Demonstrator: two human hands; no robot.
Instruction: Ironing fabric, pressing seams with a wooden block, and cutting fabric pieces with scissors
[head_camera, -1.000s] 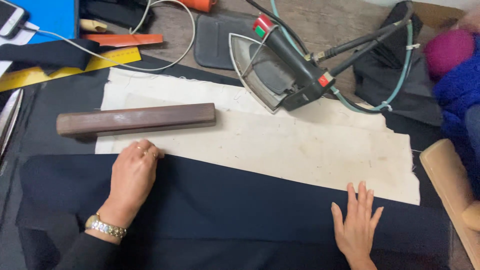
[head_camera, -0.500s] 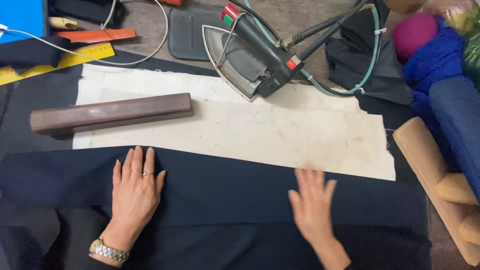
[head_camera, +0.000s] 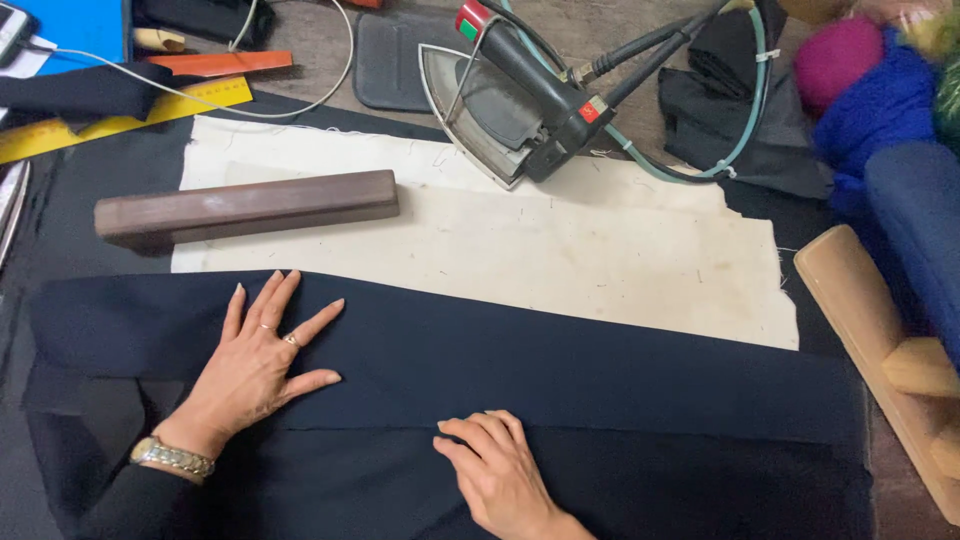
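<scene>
Left hand (head_camera: 258, 365) flat, fingers spread wide, pressing on navy fabric (head_camera: 600, 385) lying across the near side of the table. Right hand (head_camera: 497, 468) palm-down on the same cloth, fingers together and slightly curled at a fold line; grasps nothing. Beyond: cream pressing cloth (head_camera: 560, 240), dark wooden block (head_camera: 245, 208) resting on it, steam iron (head_camera: 510, 95) tilted at its far edge

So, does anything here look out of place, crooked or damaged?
Mostly no. The left hand lies flat on the dark navy fabric; the right hand has its fingers bent at a fold line. One oddity: the iron lies tipped on its side, its soleplate off the cream cloth, whose edges are frayed.
</scene>
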